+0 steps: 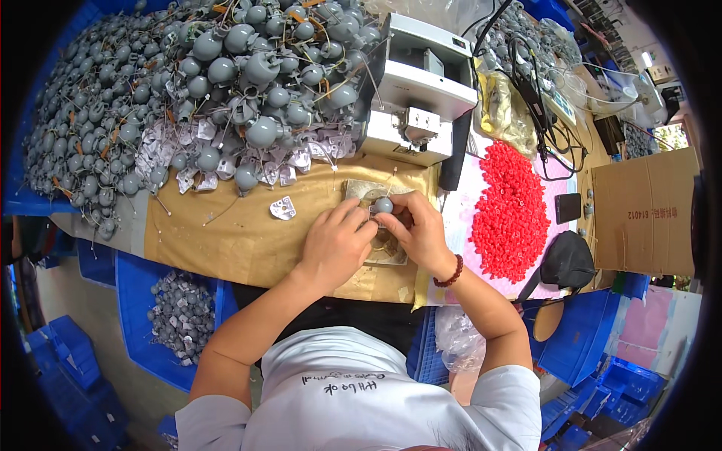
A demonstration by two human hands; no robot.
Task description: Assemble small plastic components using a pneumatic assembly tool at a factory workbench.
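My left hand [337,244] and my right hand [418,229] meet over a worn, light-coloured plate [392,259] on the brown-covered table. Between their fingertips is a grey ball-shaped part [383,204], pinched by my right thumb and fingers. The fingers of my left hand are bent together against its left side, at what looks like a small pale piece; the fingers hide most of it. A loose white bracket [283,208] lies to the left of my hands. A beaded bracelet [450,272] circles my right wrist.
A large heap of grey ball parts with wires [256,68] fills the far left, white brackets [207,161] along its near edge. Behind my hands stands a white machine [421,90]. Small red pieces [511,214], a black cap [568,259] and a cardboard box [647,210] lie right.
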